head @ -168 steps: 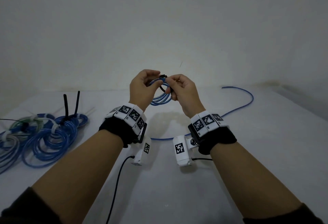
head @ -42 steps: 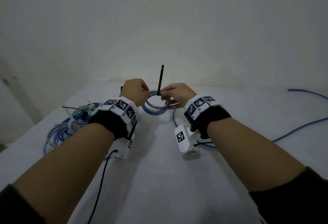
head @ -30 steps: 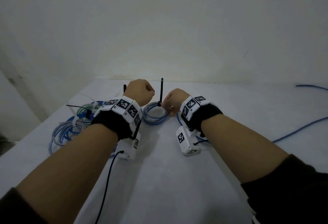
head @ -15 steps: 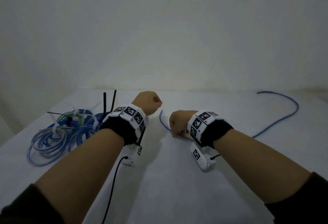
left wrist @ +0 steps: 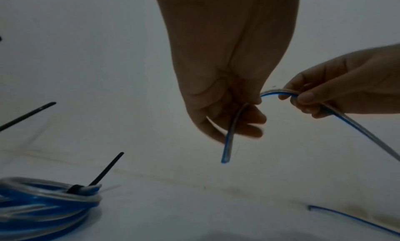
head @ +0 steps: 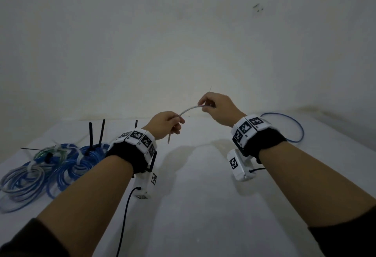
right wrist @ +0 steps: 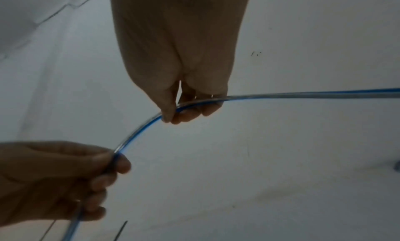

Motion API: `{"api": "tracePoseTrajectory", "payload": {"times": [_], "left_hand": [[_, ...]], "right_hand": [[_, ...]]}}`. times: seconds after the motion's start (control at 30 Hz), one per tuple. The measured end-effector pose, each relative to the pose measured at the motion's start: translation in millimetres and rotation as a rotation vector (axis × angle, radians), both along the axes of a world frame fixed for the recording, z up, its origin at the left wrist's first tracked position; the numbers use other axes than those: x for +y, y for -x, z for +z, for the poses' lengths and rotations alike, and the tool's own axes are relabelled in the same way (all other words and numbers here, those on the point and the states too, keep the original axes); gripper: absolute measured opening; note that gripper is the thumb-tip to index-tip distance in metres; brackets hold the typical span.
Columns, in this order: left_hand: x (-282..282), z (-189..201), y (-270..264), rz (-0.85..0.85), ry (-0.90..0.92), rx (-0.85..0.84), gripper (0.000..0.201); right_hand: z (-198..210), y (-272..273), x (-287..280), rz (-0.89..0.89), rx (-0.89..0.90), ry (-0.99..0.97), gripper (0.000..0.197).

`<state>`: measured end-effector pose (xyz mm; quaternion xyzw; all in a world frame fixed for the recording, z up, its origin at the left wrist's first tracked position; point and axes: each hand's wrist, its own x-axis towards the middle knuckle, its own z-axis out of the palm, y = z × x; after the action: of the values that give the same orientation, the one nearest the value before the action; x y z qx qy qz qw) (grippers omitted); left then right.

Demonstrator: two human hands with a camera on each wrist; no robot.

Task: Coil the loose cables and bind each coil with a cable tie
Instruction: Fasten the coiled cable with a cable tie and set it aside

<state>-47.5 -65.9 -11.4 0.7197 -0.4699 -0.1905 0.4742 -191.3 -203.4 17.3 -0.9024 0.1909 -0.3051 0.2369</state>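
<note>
Both hands are holding a thin, clear-and-blue flexible cable (head: 189, 110) up in the air at the centre of the head view. The left hand (head: 165, 124) is pinching it near its cut end, which is hanging free just below the fingers, so that grip is clamped on the cable. The right hand (head: 218, 106) is pinching the same cable a little further along, its grip also clamped on it, and a short arc is bowing between the two. The rest of the cable is trailing off to a loop on the white table (head: 203, 205) at the right of the frame.

The springy cable is likely to fight a tight loop; if either pinch is loosening while the first turn is forming, the short free end could be slipping out and the arc snapping straight. The long tail could also be dragging or kinking.

A heap of blue coils bound with black and white cable ties (head: 50, 165) is lying at the left of the frame.
</note>
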Motion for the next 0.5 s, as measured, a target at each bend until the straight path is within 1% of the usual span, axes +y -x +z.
{"api": "tracePoseTrajectory", "payload": {"times": [0.07, 0.13, 0.2, 0.27, 0.33, 0.43, 0.47, 0.5], "left_hand": [[3, 9, 8, 0.014, 0.07, 0.129, 0.024], [8, 17, 12, 0.033, 0.124, 0.207, 0.023], [11, 21, 11, 0.054, 0.175, 0.245, 0.025], [12, 22, 9, 0.089, 0.216, 0.243, 0.027], [9, 22, 12, 0.089, 0.252, 0.309, 0.031], [4, 25, 22, -0.006, 0.352, 0.543, 0.03], [3, 26, 25, -0.03, 0.401, 0.565, 0.03], [3, 27, 28, -0.041, 0.453, 0.552, 0.029]], "right_hand": [[-2, 10, -9, -0.081, -0.069, 0.018, 0.011], [-8, 20, -19, -0.17, -0.089, 0.009, 0.009], [-17, 27, -27, -0.256, -0.081, -0.017, 0.008], [-24, 30, -28, -0.32, -0.073, -0.025, 0.005], [-29, 27, -24, -0.327, -0.098, -0.02, 0.006], [-34, 16, -13, -0.262, -0.139, -0.067, 0.012], [-35, 12, -9, -0.236, -0.143, -0.101, 0.014], [-36, 9, -3, -0.204, -0.146, -0.141, 0.015]]}}
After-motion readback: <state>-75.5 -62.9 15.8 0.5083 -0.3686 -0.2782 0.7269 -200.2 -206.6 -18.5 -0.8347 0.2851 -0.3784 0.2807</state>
